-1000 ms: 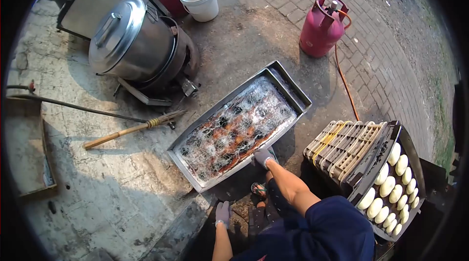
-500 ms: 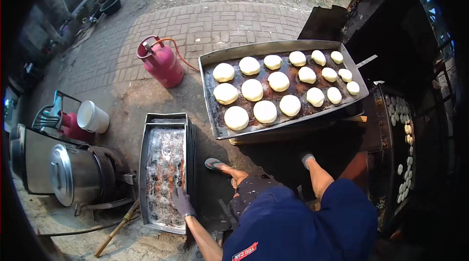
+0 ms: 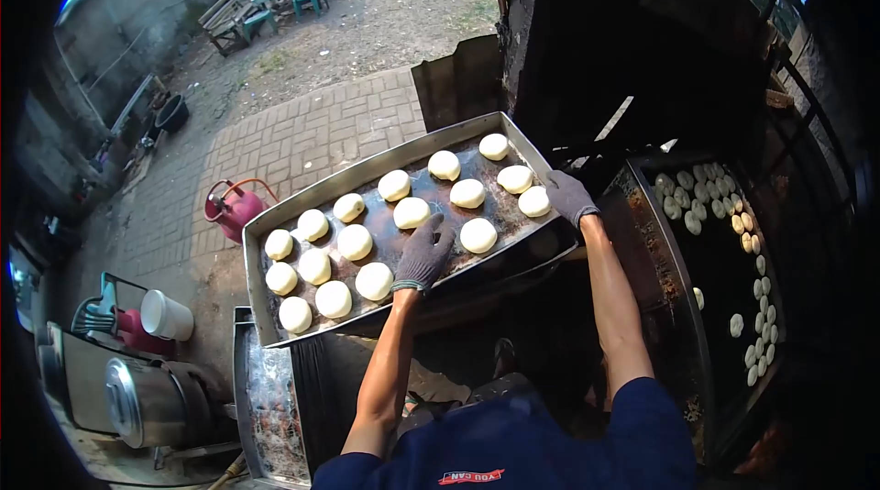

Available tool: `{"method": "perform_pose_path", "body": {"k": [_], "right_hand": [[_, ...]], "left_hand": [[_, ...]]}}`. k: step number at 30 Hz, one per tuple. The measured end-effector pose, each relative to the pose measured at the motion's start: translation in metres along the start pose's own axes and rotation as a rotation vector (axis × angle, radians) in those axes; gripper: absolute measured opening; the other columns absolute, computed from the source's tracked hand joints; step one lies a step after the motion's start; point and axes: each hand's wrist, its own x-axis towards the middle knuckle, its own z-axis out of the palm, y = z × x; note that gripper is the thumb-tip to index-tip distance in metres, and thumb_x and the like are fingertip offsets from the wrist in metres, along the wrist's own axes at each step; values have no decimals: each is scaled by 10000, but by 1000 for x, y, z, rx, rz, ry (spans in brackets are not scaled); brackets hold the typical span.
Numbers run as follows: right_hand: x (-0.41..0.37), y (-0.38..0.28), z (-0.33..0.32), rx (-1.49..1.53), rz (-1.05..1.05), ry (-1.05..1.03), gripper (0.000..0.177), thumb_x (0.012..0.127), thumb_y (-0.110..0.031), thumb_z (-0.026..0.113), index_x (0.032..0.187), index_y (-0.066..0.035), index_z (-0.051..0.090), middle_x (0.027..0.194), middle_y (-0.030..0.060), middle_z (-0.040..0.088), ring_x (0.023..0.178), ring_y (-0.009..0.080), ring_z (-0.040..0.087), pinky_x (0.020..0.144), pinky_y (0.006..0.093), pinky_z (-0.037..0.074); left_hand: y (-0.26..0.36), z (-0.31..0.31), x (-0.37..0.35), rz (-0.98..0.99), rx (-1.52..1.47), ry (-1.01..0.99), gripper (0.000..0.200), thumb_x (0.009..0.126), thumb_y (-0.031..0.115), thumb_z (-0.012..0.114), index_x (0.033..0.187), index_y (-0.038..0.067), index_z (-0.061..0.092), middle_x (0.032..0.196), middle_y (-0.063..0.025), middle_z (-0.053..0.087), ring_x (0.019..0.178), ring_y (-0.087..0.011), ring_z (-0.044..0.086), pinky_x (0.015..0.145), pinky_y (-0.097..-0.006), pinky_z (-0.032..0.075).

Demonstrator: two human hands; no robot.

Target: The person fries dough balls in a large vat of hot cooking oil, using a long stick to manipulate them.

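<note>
A long metal tray (image 3: 275,341) holds rows of round pale dough balls (image 3: 375,280). My left hand (image 3: 424,254), in a grey knit glove, reaches over the tray's near rim, fingers extended and spread among the dough balls. Its fingertips are right by a dough ball (image 3: 412,212) in the middle row. At the tray's right end, my right hand (image 3: 570,198), also gloved, has its fingers closed on the rim. The tray sits tilted in view, its right end farther away than its left.
To the right, a large dark pan (image 3: 683,302) contains many pale and some browned pieces (image 3: 739,224). Stacked metal trays (image 3: 275,407) stand at lower left. Farther left are a lidded steel pot (image 3: 124,403), a white bucket (image 3: 167,315) and a pink gas cylinder (image 3: 240,209).
My left hand has gone from the stacked trays to the dough tray. My right hand has come into view on its rim. The dough tray has turned, and the view has shifted right.
</note>
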Motion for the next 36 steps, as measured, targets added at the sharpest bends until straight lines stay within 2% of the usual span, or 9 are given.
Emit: {"method": "perform_pose_path", "body": {"k": [2, 5, 8, 12, 17, 20, 24, 30, 36], "right_hand": [[54, 29, 38, -383, 28, -394, 356, 831, -232, 522, 1031, 10, 689, 1084, 254, 638, 1041, 391, 627, 871, 424, 517], [55, 17, 51, -304, 26, -399, 355, 788, -254, 523, 927, 4, 723, 969, 288, 647, 947, 388, 662, 809, 414, 530], [42, -14, 40, -168, 41, -538, 613, 620, -411, 725, 1033, 41, 691, 1012, 270, 674, 942, 375, 672, 846, 389, 531], [15, -10, 49, 176, 80, -318, 615, 607, -300, 767, 1098, 29, 594, 1073, 260, 641, 1016, 363, 636, 897, 421, 498], [-98, 55, -80, 516, 270, 221, 604, 693, -259, 732, 1208, -20, 524, 1127, 198, 626, 1077, 325, 611, 921, 394, 491], [-212, 145, -150, 500, 476, 605, 525, 739, -198, 752, 1186, -29, 536, 1116, 154, 628, 1059, 266, 613, 910, 381, 497], [-357, 272, -212, 225, 801, 942, 471, 691, -152, 755, 1100, 3, 582, 985, 160, 641, 934, 267, 640, 827, 375, 519], [-474, 377, -229, -97, 1206, 699, 408, 655, -204, 764, 993, -24, 624, 946, 193, 672, 891, 311, 662, 783, 394, 518], [-520, 456, -212, -150, 1495, 731, 450, 649, -309, 786, 957, -18, 632, 965, 249, 672, 928, 388, 665, 787, 454, 523]], "left_hand": [[16, 28, 26, -265, 305, -263, 491, 860, 361, 548, 1088, -69, 608, 1005, -326, 633, 976, -442, 626, 872, -478, 488], [-58, 90, 51, -275, 371, -207, 474, 821, 369, 573, 973, -76, 636, 977, -335, 630, 936, -468, 622, 845, -496, 485], [-49, 88, 44, -346, 56, -293, 498, 745, 370, 672, 985, -65, 629, 921, -284, 668, 864, -393, 670, 797, -441, 517], [-24, 90, 39, -76, 145, -214, 434, 722, 190, 751, 1031, -56, 573, 905, -147, 660, 808, -214, 644, 739, -317, 523], [64, 142, 56, 202, -171, -321, 364, 790, 98, 719, 1085, -14, 537, 990, -85, 600, 871, -159, 596, 794, -310, 507], [160, 243, 46, 168, -412, -668, 379, 790, 95, 743, 1096, 2, 540, 983, -61, 597, 888, -150, 591, 814, -299, 492], [238, 408, 31, 556, -204, -901, 396, 801, 177, 735, 1112, -3, 571, 990, -120, 650, 929, -186, 627, 828, -325, 501], [275, 566, 25, 725, 277, -848, 455, 726, 286, 687, 1068, -4, 610, 961, -232, 671, 949, -373, 654, 847, -442, 509], [250, 607, 8, 628, 249, -933, 728, 701, 405, 776, 1245, -18, 542, 1160, -237, 619, 1059, -349, 616, 923, -414, 487]]}}
